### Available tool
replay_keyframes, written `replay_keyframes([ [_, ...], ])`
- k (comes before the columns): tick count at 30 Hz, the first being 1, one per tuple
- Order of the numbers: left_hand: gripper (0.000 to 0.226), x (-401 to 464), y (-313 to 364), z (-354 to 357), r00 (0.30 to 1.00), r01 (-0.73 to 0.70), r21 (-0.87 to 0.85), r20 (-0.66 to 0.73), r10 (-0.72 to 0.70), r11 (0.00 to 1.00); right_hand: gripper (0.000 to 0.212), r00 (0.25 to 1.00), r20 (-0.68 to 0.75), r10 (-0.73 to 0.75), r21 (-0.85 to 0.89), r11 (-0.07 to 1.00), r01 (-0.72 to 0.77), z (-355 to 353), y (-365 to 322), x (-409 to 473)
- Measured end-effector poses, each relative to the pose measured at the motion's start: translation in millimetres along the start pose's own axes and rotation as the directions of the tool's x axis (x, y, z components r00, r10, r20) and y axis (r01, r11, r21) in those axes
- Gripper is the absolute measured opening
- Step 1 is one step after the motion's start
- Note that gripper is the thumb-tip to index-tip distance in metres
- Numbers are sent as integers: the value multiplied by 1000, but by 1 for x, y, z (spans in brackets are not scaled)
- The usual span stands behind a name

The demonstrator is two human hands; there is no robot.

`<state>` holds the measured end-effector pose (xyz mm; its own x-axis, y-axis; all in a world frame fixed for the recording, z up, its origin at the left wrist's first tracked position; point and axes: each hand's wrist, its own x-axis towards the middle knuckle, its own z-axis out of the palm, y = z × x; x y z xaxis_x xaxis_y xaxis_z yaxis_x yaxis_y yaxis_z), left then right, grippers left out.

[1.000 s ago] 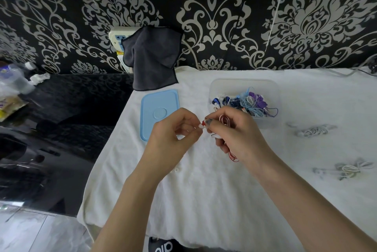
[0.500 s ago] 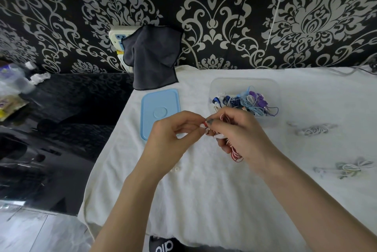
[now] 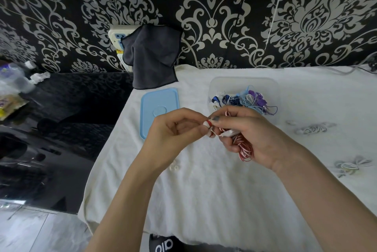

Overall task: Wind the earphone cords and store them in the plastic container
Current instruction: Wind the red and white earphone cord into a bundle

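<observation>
My right hand grips a coiled red-and-white earphone cord, whose loops hang below the fingers. My left hand pinches the red-and-white earbud end of that cord, touching the right thumb. Both hands hover above the white cloth, just in front of the clear plastic container. Several wound blue and purple earphones lie inside it. Its light blue lid lies flat to the left. Two white earphone bundles lie on the cloth at the right.
A white cloth covers the table. A dark grey rag hangs over a power strip against the patterned wall. A black glossy surface with clutter lies to the left.
The hands have stayed together over the cloth. The hanging red coil has dropped a little lower from my right hand, and my left fingers have shifted on the earbud end.
</observation>
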<state>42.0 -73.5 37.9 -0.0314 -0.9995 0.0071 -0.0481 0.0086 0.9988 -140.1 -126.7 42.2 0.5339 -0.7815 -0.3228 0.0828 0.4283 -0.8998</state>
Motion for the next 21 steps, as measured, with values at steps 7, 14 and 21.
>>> replay_keyframes([
  [7,15,1,0,0,999,25,-101,30,-22,995,16,999,38,-11,26,1000,10,-2,-1,-2],
  [14,13,1,-2,0,999,29,-121,20,-27,992,12,1000,-8,-13,8,1000,13,1,-1,-2],
  [21,7,3,-6,1,999,-19,-9,-43,19,1000,14,994,-95,-45,22,999,47,12,6,0],
])
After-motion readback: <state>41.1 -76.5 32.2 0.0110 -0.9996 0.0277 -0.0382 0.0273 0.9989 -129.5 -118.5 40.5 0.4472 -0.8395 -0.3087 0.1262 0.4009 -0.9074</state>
